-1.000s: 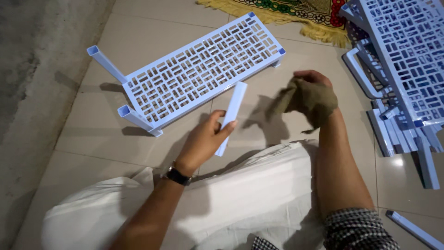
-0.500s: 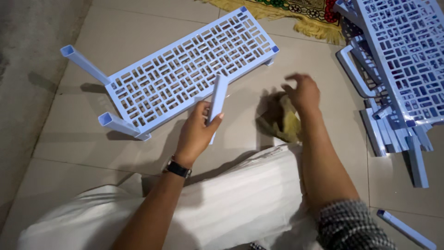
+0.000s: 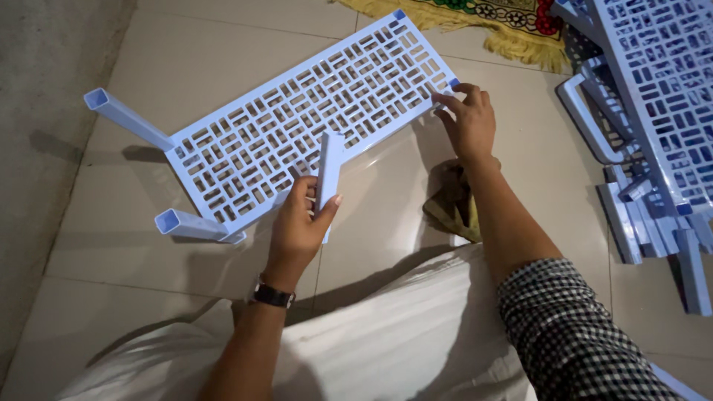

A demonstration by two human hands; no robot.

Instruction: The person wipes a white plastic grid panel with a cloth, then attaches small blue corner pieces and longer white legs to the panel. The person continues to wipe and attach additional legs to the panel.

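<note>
A pale blue plastic shelf panel (image 3: 297, 126) with a lattice of slots lies on the tiled floor, with two square legs (image 3: 126, 117) sticking out at its left end. My left hand (image 3: 301, 226) holds a loose pale blue leg tube (image 3: 327, 174) upright against the panel's near edge. My right hand (image 3: 469, 119) grips the panel's right corner with its fingers. An olive cloth (image 3: 449, 204) lies on the floor under my right forearm.
More lattice panels (image 3: 661, 82) and several loose leg tubes (image 3: 653, 230) are stacked at the right. A fringed rug (image 3: 483, 26) lies at the top. My white-clothed lap (image 3: 386, 341) fills the bottom. A rough grey strip (image 3: 37, 148) borders the tiles on the left.
My right hand dropped the olive cloth on the floor and reached forward to the panel's right corner. My left hand brought the leg tube up against the panel's near edge.
</note>
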